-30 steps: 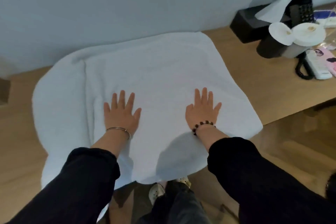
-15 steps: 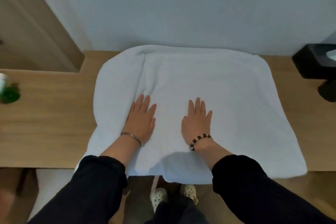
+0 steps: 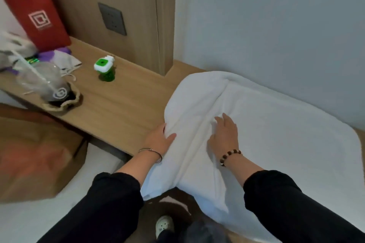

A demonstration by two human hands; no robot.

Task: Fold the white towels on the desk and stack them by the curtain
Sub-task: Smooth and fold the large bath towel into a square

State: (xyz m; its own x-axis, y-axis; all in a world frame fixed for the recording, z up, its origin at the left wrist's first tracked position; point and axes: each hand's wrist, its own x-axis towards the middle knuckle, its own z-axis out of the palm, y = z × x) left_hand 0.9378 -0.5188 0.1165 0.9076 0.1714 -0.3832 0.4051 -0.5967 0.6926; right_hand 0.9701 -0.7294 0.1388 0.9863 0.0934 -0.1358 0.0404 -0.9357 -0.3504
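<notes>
While the desk (image 3: 118, 108) carries the white towel (image 3: 286, 134) spread against the wall, its near edge hanging over the front, treat the fold as the step in hand. Your left hand (image 3: 159, 140) grasps the towel's left edge, thumb on top (the fingers beneath are hidden). Your right hand (image 3: 225, 138) lies flat on the cloth, fingers released. Next, carry that edge rightward over the pressed line, keeping the layers aligned.
</notes>
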